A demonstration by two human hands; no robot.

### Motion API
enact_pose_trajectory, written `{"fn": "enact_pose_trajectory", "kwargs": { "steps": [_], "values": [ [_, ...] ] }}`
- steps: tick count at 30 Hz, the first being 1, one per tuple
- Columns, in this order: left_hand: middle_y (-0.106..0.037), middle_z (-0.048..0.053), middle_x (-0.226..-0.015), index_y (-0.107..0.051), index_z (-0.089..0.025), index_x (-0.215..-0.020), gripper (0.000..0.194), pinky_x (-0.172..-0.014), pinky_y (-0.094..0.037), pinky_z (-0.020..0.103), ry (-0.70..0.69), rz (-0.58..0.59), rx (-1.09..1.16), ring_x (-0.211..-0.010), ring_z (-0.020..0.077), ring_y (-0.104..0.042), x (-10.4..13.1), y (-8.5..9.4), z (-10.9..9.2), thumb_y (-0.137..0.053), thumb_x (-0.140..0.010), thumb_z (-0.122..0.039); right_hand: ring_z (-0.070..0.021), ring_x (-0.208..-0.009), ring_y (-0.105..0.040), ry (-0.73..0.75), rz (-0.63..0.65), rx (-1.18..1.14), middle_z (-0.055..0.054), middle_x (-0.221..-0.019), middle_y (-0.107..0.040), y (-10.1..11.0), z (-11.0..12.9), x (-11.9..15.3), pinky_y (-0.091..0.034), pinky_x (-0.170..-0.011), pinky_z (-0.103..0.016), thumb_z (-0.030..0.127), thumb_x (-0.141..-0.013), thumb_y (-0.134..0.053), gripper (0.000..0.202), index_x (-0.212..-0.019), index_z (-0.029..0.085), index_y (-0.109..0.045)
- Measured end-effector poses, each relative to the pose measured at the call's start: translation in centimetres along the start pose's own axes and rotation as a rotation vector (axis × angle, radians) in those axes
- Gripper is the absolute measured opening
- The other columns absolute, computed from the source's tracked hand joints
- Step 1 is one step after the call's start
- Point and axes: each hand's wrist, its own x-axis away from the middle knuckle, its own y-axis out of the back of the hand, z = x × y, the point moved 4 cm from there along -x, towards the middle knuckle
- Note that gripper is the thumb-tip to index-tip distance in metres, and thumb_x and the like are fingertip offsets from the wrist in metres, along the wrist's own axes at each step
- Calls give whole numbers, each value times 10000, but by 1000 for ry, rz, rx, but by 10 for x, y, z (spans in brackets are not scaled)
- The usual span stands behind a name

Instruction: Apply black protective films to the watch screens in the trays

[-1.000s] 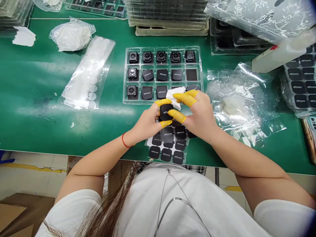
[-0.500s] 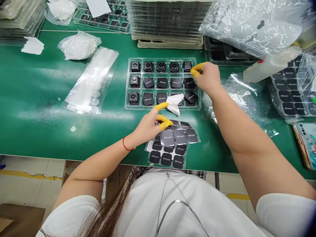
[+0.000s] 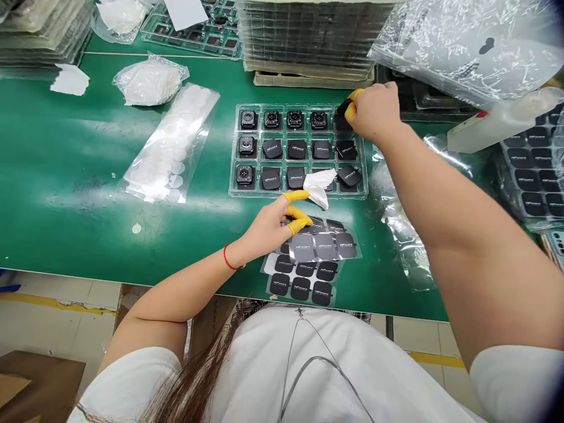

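My right hand [image 3: 374, 111], with yellow finger cots, pinches a dark watch body [image 3: 342, 115] over the top right pocket of the clear tray [image 3: 232, 170]. Its underside sensor is out of sight. My left hand [image 3: 282, 220] rests on the sticker sheets [image 3: 304, 273] below the tray, index finger stretched out to a crumpled white wipe [image 3: 319, 187], thumb and another finger near the sheet's top edge. Watches such as the black one [image 3: 318, 120] lie sensor up along the top row and left column; the other pockets hold black printed squares [image 3: 297, 149].
Stacked trays [image 3: 308, 41] stand behind the tray. A white bottle [image 3: 497, 120], plastic bags [image 3: 467, 53] and black sticker sheets [image 3: 529, 170] lie to the right. Bagged white discs [image 3: 170, 147] and a bagged white bundle [image 3: 152, 81] are left.
My right hand has lifted and turned the top right watch, whose sensor no longer shows. The camera view has shifted slightly. My left hand stays on the sticker sheets.
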Motion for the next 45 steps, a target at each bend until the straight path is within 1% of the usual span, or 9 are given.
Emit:
{"fn": "enact_pose_trajectory", "kwargs": {
  "steps": [3,6,12,17,20,23,27,35,45],
  "values": [
    [-711,43,-908,-495,-195,-1281,444,-748,-522,310,23,-22,2,-927,184,-689,-2,1,3,-592,-849,-165,-263,-1225,-532,-154,-111,-105,-258,-1201,-636,0,-2,13,-332,-945,-401,107,-899,-386,287,-920,-67,-614],
    [-683,33,-880,-429,-194,-1337,511,-759,-525,325,39,-36,44,-891,173,-668,-5,3,8,-606,-857,-209,-178,-1105,-594,-122,-166,-354,-170,-1189,-661,9,21,52,-390,-903,-313,88,-934,-388,317,-1120,4,-630],
    [-632,44,-1027,-116,-274,-1492,916,-793,-551,351,-26,23,143,-904,179,-640,-7,-6,16,-718,-802,-306,-175,-773,-595,372,201,-479,-36,-858,-700,16,107,171,-424,-714,-332,195,-910,-527,168,-882,178,-692],
    [-516,105,-1351,-394,-239,-1326,640,-949,-536,388,-98,39,76,-1186,246,-570,-3,-12,15,-732,-792,-337,-235,-857,-571,572,-55,-266,-72,-878,-695,32,123,224,-410,-788,-420,240,-927,-507,216,-817,222,-692],
    [-560,89,-1233,-458,-225,-1237,506,-876,-551,363,-58,35,46,-1056,213,-607,-1,-11,12,-708,-802,-289,-215,-848,-595,550,-178,-355,-47,-882,-704,47,86,224,-434,-822,-411,263,-926,-558,138,-868,254,-683],
    [-565,67,-1142,-452,-254,-1242,485,-738,-553,330,9,72,37,-868,162,-607,2,-10,10,-680,-814,-244,-216,-773,-588,119,-324,-350,-88,-876,-693,50,2,201,-440,-735,-396,288,-903,-596,119,-958,231,-684],
    [-549,72,-1159,-424,-257,-1233,499,-745,-551,324,-14,74,89,-871,156,-604,3,-11,6,-680,-807,-215,-278,-719,-530,-15,-278,-114,-133,-682,-575,31,-56,176,-403,-698,-478,362,-847,-622,237,-924,152,-700],
    [-607,50,-1086,-479,-232,-1232,526,-749,-535,277,-23,76,91,-837,131,-613,-4,-9,4,-748,-783,-286,-274,-897,-590,367,38,-197,-100,-943,-689,0,73,174,-462,-799,-457,282,-854,-607,217,-1029,191,-697],
    [-645,58,-1130,-517,-219,-1252,567,-747,-527,276,-83,8,-83,-856,151,-629,-5,-4,11,-760,-742,-267,-220,-1001,-546,688,-19,-473,-38,-982,-670,20,104,224,-374,-975,-475,265,-931,-541,165,-938,298,-703]
  ]
}}
